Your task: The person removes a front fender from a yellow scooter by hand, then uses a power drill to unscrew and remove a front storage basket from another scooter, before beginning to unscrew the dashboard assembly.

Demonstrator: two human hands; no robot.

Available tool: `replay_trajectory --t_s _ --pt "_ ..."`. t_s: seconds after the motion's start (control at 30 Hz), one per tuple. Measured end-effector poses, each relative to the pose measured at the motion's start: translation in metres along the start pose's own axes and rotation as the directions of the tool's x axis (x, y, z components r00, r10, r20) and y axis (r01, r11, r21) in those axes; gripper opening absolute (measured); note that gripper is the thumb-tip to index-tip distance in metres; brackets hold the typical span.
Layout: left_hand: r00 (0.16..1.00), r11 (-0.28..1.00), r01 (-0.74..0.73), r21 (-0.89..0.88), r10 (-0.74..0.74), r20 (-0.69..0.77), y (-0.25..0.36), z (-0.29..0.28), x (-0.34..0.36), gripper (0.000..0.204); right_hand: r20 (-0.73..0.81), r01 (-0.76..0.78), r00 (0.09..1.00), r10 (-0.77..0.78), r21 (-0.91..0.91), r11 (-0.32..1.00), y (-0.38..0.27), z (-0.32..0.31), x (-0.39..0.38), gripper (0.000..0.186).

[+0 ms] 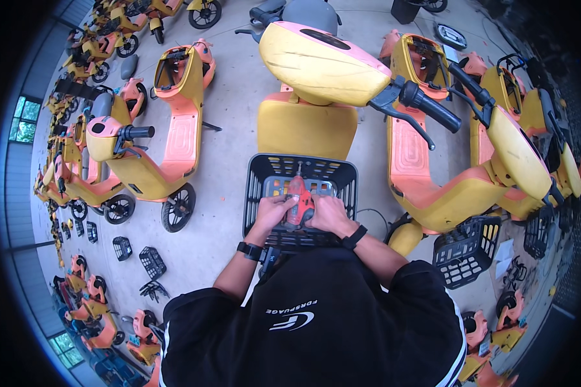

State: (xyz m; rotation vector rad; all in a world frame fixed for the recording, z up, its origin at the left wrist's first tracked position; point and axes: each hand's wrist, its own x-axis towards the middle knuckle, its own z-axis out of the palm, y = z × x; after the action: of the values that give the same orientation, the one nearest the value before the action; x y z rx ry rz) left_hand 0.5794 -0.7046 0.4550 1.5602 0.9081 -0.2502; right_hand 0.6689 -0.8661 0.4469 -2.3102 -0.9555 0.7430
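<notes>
Both of my hands are inside a black slatted basket [347,174] on the front of a yellow scooter [306,129]. My left hand [271,211] grips the left side of a red power drill [298,200], and my right hand [327,213] holds its right side. The drill's bit points away from me toward the basket's far wall, over its slotted bottom. Above the basket is the scooter's yellow and pink handlebar housing [319,64], with a black grip and lever at its right.
Yellow-and-pink scooters stand in rows on both sides, the nearest at left [142,174] and right [432,206]. Loose black baskets lie on the concrete floor [219,161] at left [152,261] and right [465,255]. A dark bin [403,11] is at the back.
</notes>
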Motion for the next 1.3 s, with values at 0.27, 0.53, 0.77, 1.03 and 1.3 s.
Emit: replay_trajectory --t_s 0.27,0.53,0.77,1.03,1.3 --pt "0.999 0.988 -0.002 0.155 0.009 -0.047 0.008 -0.001 0.007 0.046 0.137 -0.052 0.99 0.032 0.148 0.988 0.003 -0.009 0.006 0.051" --pt "0.994 0.971 -0.081 0.227 0.063 0.085 0.008 -0.005 0.017 0.044 -0.01 -0.012 1.0 0.014 0.154 0.988 0.02 0.017 0.003 0.044" --pt "0.991 0.988 0.083 -0.132 -0.068 0.115 0.005 -0.011 0.088 0.054 -0.002 -0.037 0.999 0.038 0.165 0.986 0.016 0.019 -0.001 0.044" --pt "0.957 0.884 0.255 -0.393 -0.172 0.235 -0.01 -0.006 0.118 0.055 0.05 -0.003 0.999 0.0 0.051 0.999 0.021 0.005 -0.006 0.056" --pt "0.939 0.828 0.272 -0.49 -0.118 0.322 -0.004 -0.001 0.115 0.039 0.143 0.044 0.989 -0.044 0.004 0.999 0.023 -0.014 -0.006 0.053"
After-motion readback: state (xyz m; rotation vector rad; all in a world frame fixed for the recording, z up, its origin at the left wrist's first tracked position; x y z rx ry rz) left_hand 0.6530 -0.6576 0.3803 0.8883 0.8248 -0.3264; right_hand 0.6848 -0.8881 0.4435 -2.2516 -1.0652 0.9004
